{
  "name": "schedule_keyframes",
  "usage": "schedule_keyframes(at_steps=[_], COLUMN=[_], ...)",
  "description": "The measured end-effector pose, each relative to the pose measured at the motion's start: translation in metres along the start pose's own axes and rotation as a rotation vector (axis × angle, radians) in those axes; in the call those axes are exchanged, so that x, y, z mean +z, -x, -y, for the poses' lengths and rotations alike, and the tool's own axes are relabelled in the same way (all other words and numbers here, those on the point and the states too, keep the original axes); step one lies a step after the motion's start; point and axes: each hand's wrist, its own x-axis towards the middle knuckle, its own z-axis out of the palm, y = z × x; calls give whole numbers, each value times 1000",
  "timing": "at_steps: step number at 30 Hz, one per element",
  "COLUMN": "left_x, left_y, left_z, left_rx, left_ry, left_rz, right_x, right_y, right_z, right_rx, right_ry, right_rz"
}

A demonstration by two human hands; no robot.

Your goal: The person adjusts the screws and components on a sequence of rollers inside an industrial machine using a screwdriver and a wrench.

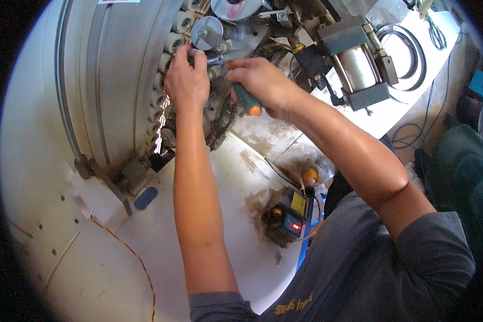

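My left hand [188,80] reaches in among the machine's parts, beside a column of pale rollers [175,42]. Its fingers are bent and pinched together just below a round grey disc [207,32] with a metal arm on it; what they grip is hidden. To its right, my right hand [265,83] curls around a tool with a dark green handle [246,99] and an orange end, the handle pointing down toward me. The tool's working end is hidden by the hand and the dark, greasy metal parts [218,115] near it.
A tall pale metal panel [112,70] rises at the left. Below the hands lies a stained white surface [241,214] with a small black box [284,221] showing a red display. A metal cylinder unit [358,67] and black rings [413,51] sit at upper right. A twisted wire [139,257] hangs at lower left.
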Motion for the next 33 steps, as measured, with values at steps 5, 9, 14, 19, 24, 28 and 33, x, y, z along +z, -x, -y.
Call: schedule_keyframes(at_steps=[5, 9, 14, 19, 24, 28, 33], left_x=[2, 4, 3, 5, 6, 2, -1], left_y=[-1, -2, -1, -3, -4, -2, -4], left_z=[6, 7, 12, 9, 12, 8, 0], left_rx=[-11, 10, -24, -59, -79, -82, -120], left_ry=[1, 29, 50, 93, 145, 174, 169], left_rz=[-3, -2, 13, 29, 56, 65, 100], right_x=[1, -6, -13, -20, -25, -23, -22], right_y=[-2, -7, 18, 22, 14, 12, 3], right_z=[6, -8, 0, 1, -3, -2, 6], right_rx=[2, -110, 103, 83, 36, 64, 41], right_ry=[40, 142, 145, 169, 291, 274, 264], right_rz=[-1, 36, 54, 61, 60, 46, 34])
